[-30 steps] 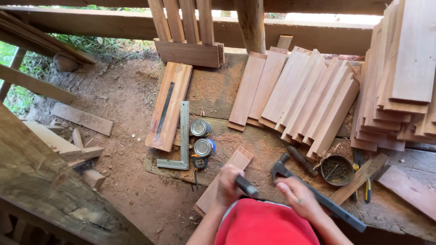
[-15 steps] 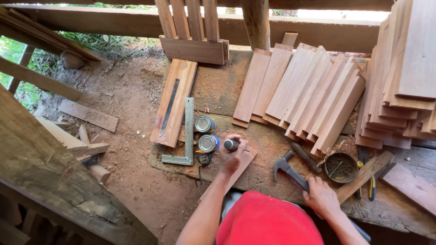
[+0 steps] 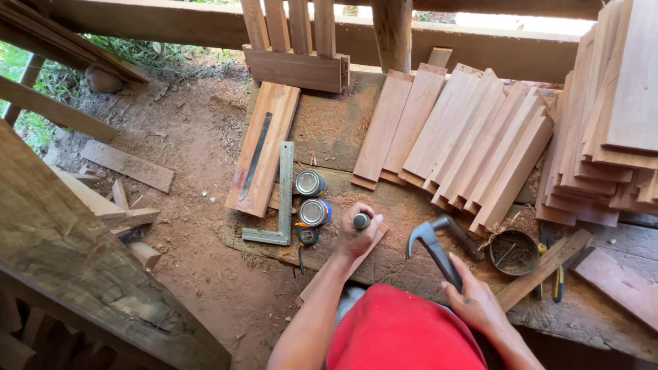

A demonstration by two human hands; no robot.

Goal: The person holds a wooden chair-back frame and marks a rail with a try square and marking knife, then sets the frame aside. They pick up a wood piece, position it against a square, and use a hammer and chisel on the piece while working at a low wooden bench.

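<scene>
The left hand (image 3: 356, 236) has its fingers clenched round a small dark cylinder (image 3: 361, 220), just right of the tins (image 3: 314, 212); the right hand (image 3: 473, 301) grips a claw hammer (image 3: 432, 247).

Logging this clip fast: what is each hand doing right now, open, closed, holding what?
Left hand: closed on a dark round-ended tool handle, held upright over a wood strip.
Right hand: closed on the claw hammer handle.

Bare desk (image 3: 384, 264) lies between the left hand (image 3: 356, 236) and the hammer (image 3: 432, 247). Two cans (image 3: 312, 199) and a steel square (image 3: 281, 205) crowd the left; fanned boards (image 3: 466, 144) block ahead.
</scene>
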